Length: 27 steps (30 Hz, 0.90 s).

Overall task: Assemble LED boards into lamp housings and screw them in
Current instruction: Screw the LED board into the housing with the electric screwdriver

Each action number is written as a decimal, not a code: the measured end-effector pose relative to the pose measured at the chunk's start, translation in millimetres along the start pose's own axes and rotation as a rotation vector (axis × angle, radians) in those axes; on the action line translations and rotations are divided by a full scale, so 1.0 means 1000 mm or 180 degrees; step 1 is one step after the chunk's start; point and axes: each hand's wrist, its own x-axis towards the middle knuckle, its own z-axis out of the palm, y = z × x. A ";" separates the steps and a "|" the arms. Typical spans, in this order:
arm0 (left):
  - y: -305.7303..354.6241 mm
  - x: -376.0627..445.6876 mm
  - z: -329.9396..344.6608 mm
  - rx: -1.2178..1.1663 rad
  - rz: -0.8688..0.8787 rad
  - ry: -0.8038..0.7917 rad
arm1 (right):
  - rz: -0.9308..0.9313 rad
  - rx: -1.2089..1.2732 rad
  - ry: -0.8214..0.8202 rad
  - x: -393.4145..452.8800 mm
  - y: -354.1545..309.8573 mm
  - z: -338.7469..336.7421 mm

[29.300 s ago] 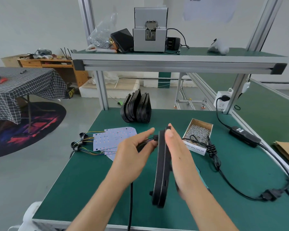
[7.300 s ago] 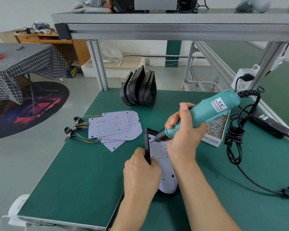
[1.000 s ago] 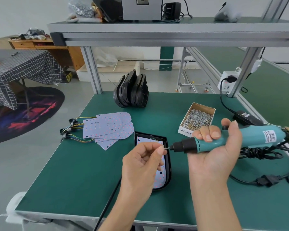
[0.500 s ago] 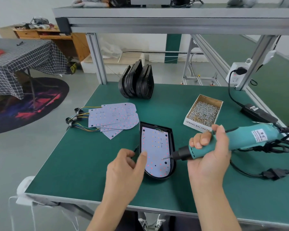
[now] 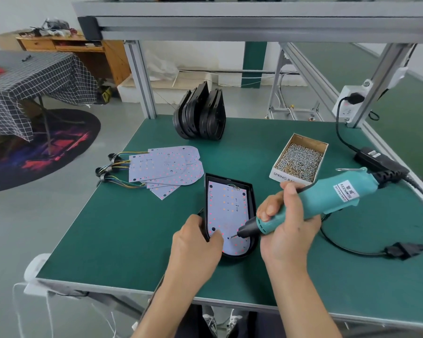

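Note:
A black lamp housing [image 5: 252, 196] lies flat on the green table [image 5: 137, 223] with a pale LED board [image 5: 226, 206] seated inside it. My left hand [image 5: 197, 247] grips the housing's near left edge, thumb on the board. My right hand [image 5: 287, 228] is closed around a teal electric screwdriver [image 5: 327, 198]. Its bit tip touches the board's lower part, with a small screw at the tip. A cardboard box of screws [image 5: 299, 158] stands to the right behind the housing.
Spare LED boards [image 5: 166, 167] with coloured wires fan out at the left. Several black housings [image 5: 199, 115] stand on edge at the back. The screwdriver's cable and black power adapter [image 5: 376, 158] lie at the right. An aluminium shelf frame [image 5: 230, 23] runs overhead.
My left hand moved from the screwdriver tip down onto the housing's left edge. My right hand brought the screwdriver down until its bit met the board.

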 end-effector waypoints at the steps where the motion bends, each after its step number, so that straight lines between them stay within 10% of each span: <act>1: 0.001 0.000 0.000 -0.0011 -0.0001 0.0016 | -0.0020 -0.0023 -0.0029 -0.001 0.000 0.001; 27: 0.007 -0.005 0.010 0.0139 0.0088 0.0338 | -0.0462 -0.0724 -0.0323 -0.010 -0.002 0.009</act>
